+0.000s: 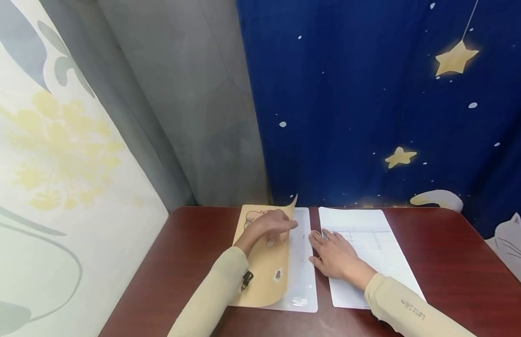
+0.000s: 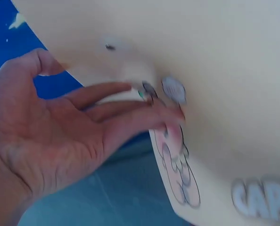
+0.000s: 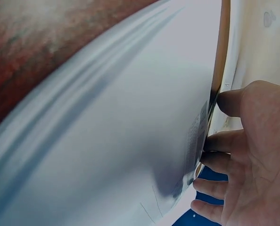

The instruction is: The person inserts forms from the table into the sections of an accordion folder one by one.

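A tan cover with cartoon prints (image 1: 264, 276) lies at the middle of the table over a translucent plastic sheet (image 1: 300, 276); its right edge curls upward. My left hand (image 1: 273, 223) holds that edge loosely. Seen from the left wrist, the fingers rest on the printed face of the tan cover (image 2: 234, 127) while the thumb reaches round behind the edge. To the right lies a lined white notebook (image 1: 388, 262). My right hand (image 1: 336, 252) rests on its left part, fingers spread toward the plastic sheet; in the right wrist view the fingertips touch the white page (image 3: 107, 141) edge.
All this lies on a dark red table (image 1: 433, 248). Behind it hang a grey curtain (image 1: 193, 117) and a blue curtain with stars (image 1: 327, 93). A white floral panel (image 1: 66, 164) stands along the left side.
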The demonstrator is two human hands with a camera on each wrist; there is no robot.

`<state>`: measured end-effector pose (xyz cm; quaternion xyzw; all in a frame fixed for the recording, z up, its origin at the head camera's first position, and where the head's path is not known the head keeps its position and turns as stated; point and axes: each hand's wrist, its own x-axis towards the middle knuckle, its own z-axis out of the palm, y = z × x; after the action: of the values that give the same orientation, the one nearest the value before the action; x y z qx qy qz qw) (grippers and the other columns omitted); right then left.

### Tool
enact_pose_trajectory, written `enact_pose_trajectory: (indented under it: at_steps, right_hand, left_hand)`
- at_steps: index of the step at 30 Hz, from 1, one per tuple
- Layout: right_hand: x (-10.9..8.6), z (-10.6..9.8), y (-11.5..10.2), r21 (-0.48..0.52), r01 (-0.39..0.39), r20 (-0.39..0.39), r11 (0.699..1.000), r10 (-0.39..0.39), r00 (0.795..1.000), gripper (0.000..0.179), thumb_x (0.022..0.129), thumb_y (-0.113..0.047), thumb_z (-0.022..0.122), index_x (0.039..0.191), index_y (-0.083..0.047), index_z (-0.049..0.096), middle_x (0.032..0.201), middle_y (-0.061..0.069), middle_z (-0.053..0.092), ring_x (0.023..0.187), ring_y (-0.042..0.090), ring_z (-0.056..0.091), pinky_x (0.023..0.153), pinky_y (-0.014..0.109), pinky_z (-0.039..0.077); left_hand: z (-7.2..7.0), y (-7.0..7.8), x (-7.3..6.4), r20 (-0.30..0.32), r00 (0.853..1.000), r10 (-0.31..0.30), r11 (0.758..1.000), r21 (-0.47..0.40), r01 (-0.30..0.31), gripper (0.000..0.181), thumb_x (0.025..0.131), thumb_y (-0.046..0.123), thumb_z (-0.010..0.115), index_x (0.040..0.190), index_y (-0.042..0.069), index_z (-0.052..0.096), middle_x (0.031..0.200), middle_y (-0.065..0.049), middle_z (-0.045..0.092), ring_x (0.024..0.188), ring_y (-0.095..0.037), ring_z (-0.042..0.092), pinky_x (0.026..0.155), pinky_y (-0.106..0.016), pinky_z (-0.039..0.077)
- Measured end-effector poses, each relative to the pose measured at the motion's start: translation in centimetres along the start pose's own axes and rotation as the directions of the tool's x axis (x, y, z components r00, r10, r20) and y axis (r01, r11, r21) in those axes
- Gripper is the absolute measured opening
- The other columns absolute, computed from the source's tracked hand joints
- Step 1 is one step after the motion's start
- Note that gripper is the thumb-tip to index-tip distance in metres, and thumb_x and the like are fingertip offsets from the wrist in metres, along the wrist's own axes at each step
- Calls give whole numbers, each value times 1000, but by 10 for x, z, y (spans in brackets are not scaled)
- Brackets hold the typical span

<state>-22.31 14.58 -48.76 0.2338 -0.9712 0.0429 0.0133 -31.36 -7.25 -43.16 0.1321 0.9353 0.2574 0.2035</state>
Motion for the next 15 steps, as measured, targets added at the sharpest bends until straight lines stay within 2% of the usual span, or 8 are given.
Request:
enact_pose_trajectory:
  at_steps: [2,3,5,7,10,15]
  right_hand:
    - [-1,1,0,5,5,-10,1000,-5,1000,62,102,-37,65,150,1,55,159,20,53,147,48,48,119,66,38]
    - [-2,1,0,9,10,-15,1000,-10,1000,62,102,-36,64,150,2,55,159,20,53,147,48,48,119,66,38]
    - [-3,3,0,13,21,-19,1000,-20,1000,62,103,-36,63,151,2,54,159,20,52,147,48,48,119,66,38]
    - [-3,4,0,12,28,-26,1000,-27,999,61,103,-36,62,151,2,54,159,20,52,147,48,48,119,65,38]
    - [-4,5,1,0,29,-38,1000,-29,999,61,103,-36,62,151,2,54,159,20,53,148,48,47,120,64,38]
    - [-4,4,2,-1,30,-60,1000,-30,998,60,103,-35,63,149,3,55,158,21,54,148,48,48,120,64,37]
  left_hand:
    - [-6,-6,-1,30,999,10,999,-33,-9,49,96,49,57,101,4,76,71,-1,59,55,-20,51,57,-34,47]
    - [-9,-9,-1,38,999,26,999,-48,-25,46,97,46,56,92,3,74,65,1,51,50,-18,45,52,-33,41]
    - [-12,-17,-2,40,998,52,996,-70,-50,42,98,39,54,75,6,66,61,3,44,50,-15,41,51,-30,38]
    - [-14,-23,-4,24,996,82,993,-89,-80,41,99,34,53,63,13,55,64,5,48,51,-14,42,52,-29,40]
    - [-15,-30,-5,12,994,109,983,-149,-106,42,99,29,51,58,20,47,64,5,48,51,-14,46,55,-30,47]
    - [-16,-34,-5,19,993,119,971,-211,-113,38,99,28,50,62,20,51,57,6,46,51,-15,47,57,-33,49]
